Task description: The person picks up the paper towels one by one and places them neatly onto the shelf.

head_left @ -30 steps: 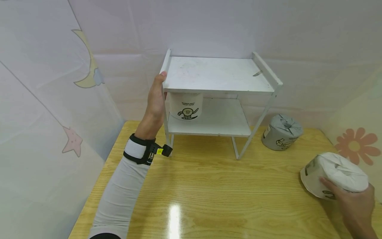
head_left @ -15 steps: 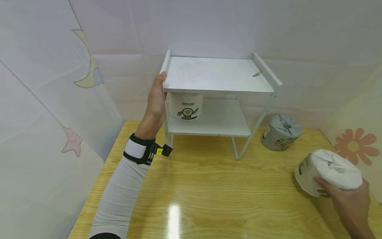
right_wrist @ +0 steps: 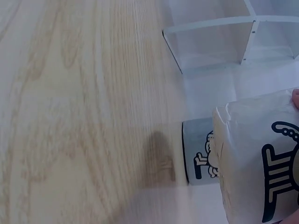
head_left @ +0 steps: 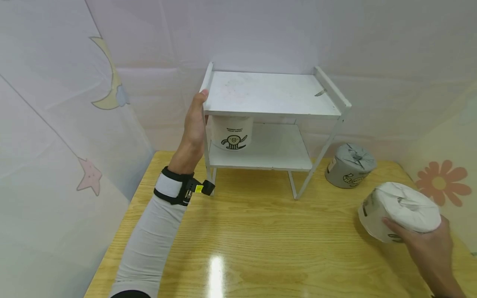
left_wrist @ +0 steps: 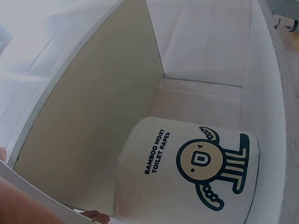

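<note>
My left hand (head_left: 195, 126) grips the left side frame of a white two-tier shelf rack (head_left: 272, 93), thumb on the upper side edge. On the rack's lower shelf, at the left, stands a white wrapped toilet paper roll (head_left: 232, 134); the left wrist view shows its printed label close up. At the right, my right hand (head_left: 428, 246) holds another white wrapped toilet paper roll (head_left: 400, 211) from the near side. This roll is tilted and looks raised above the table, with a shadow below. Behind it, a grey wrapped toilet paper roll (head_left: 350, 165) stands on the table.
The wooden table (head_left: 261, 240) carries the rack near its back edge. A white printed cloth (head_left: 261, 33) hangs behind and along both sides. The rack's right leg (head_left: 318, 161) slants between the lower shelf and the grey roll.
My right hand has carried its white roll leftward and slightly away from me, closer to the grey roll. My left hand has stayed on the rack.
</note>
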`<state>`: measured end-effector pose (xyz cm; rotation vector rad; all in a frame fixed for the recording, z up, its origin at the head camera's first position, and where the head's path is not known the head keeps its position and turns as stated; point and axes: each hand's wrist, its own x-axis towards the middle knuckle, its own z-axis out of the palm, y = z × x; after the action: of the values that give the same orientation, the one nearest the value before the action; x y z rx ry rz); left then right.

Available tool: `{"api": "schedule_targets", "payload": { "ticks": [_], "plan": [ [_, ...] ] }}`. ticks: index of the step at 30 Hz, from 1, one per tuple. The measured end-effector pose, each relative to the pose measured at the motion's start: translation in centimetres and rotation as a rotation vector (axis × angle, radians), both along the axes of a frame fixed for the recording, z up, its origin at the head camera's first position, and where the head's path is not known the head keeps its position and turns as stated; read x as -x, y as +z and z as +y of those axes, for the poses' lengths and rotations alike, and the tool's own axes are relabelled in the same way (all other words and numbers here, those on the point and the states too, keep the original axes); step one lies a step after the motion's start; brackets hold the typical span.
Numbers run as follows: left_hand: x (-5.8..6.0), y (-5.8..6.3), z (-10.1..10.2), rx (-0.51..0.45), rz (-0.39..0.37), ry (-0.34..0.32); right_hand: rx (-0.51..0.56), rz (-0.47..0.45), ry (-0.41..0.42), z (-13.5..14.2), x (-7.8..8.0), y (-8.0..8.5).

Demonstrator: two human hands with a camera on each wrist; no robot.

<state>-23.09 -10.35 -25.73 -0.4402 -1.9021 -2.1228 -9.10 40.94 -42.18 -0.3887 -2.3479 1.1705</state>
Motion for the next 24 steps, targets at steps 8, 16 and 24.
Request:
{"api": "schedule_targets", "payload": {
  "ticks": [8, 16, 24],
  "plan": [
    [0.1, -0.1, -0.1, -0.004, -0.010, -0.009, -0.033, -0.002, 0.046, -1.6, -0.1, 0.7],
    [-0.2, 0.0, -0.2, 0.005, -0.015, 0.007, -0.020, 0.052, 0.133, -3.2, 0.3, 1.6],
    [-0.3, 0.0, 0.0, 0.015, -0.023, 0.003, -0.050, -0.001, 0.147, -3.9, -0.3, 1.7]
  ]
}}
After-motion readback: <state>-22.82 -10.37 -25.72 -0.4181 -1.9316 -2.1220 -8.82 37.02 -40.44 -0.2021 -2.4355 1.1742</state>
